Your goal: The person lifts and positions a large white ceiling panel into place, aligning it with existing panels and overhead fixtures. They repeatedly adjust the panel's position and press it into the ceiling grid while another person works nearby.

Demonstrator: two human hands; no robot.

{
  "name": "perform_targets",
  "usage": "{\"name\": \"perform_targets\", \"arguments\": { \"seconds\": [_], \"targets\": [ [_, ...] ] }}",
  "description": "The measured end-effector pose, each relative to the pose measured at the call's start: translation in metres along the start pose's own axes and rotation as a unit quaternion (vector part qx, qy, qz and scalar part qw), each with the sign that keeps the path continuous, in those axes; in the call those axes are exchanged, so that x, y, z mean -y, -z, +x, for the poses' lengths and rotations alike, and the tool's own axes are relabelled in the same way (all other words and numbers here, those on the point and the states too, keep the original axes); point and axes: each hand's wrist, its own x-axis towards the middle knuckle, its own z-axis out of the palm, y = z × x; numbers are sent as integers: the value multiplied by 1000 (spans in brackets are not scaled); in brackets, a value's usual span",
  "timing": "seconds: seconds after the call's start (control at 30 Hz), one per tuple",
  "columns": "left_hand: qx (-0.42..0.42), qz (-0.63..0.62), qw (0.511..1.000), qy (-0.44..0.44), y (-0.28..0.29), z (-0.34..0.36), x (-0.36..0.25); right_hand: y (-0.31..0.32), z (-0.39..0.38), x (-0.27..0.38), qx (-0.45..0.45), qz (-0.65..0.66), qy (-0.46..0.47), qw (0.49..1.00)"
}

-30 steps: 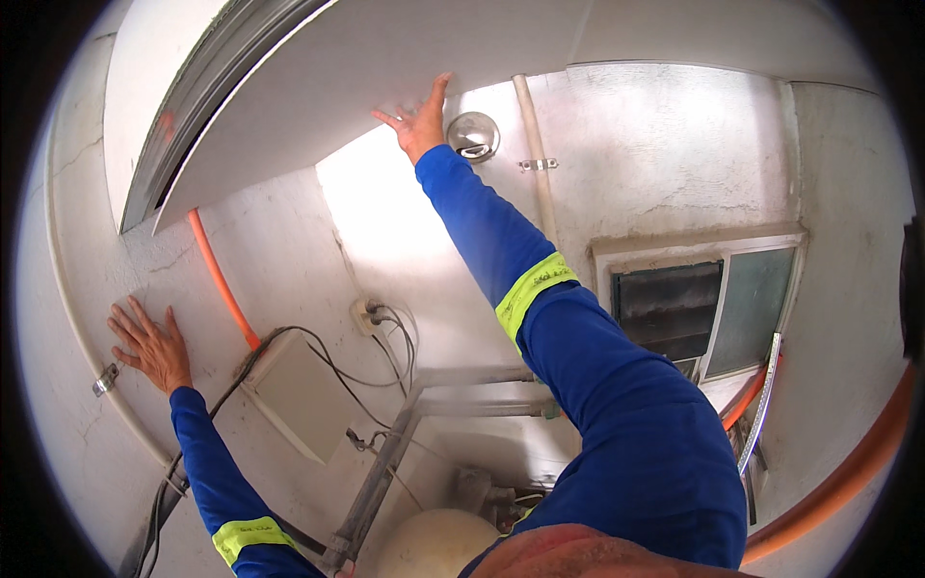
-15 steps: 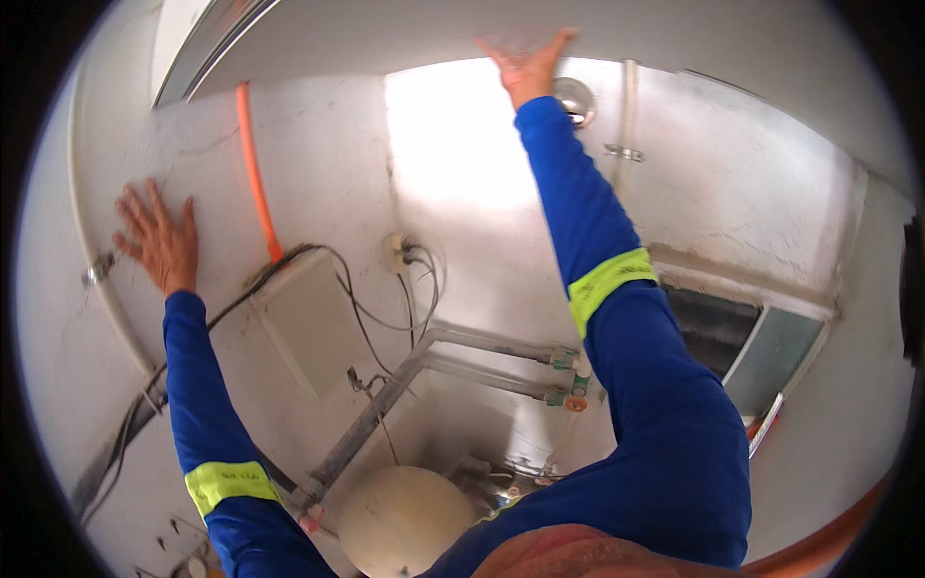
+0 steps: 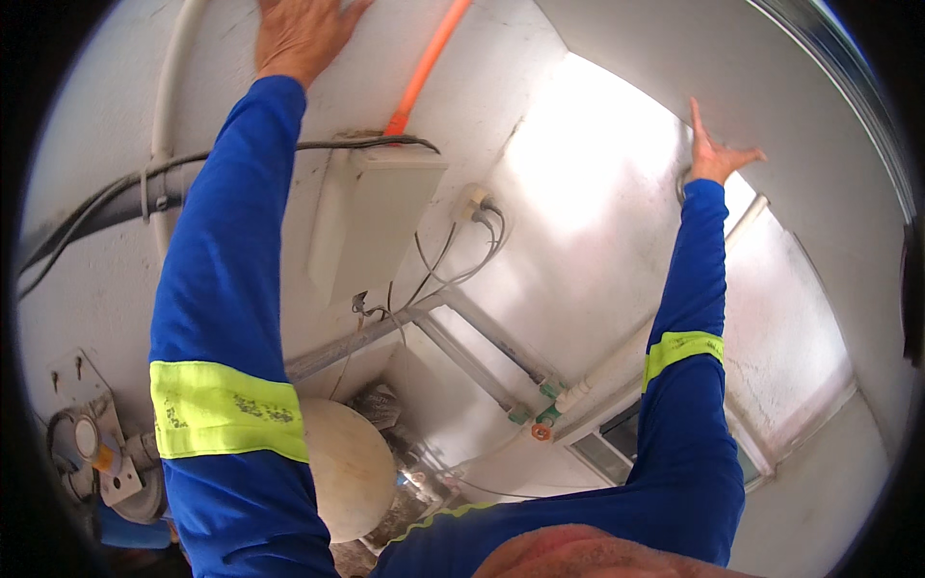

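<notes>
My left hand lies spread near the top edge of the view, against the white wall; its fingertips are cut off by the frame. To its right, an orange conduit runs down into a pale box on the wall. My right hand is up at the right, fingers and thumb apart, touching or very close to a broad flat grey panel overhead. A metal strip edges that panel. Neither hand is wrapped round anything. Both arms are raised in blue sleeves with yellow bands.
Grey pipes cross the corner below, joined to green valve fittings. Black cables hang near a wall socket. A rounded cream tank stands below my arms. At lower left are metal fittings and a gauge; a small window sits at right.
The view has turned, and the panel now fills the upper right. My left hand is higher, beside the orange conduit. My right hand stays raised at the panel with fingers spread.
</notes>
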Motion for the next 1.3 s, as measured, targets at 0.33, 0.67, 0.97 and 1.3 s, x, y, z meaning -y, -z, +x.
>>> {"name": "perform_targets", "arguments": {
  "seconds": [0.33,0.67,0.97,1.3],
  "targets": [
    [22,-31,999,1,1,1,3,-24,-16,-1,-66,29,4,997],
    [7,-31,1000,-2,-4,-1,4,-16,-10,0,-30,-30,21,999],
    [-23,-33,999,-2,-12,-4,6,20,23,7,-4,34,-52,998],
    [-25,3,1000,-5,-14,-4,6,22,30,8,-82,68,-70,992]
  ]
}}
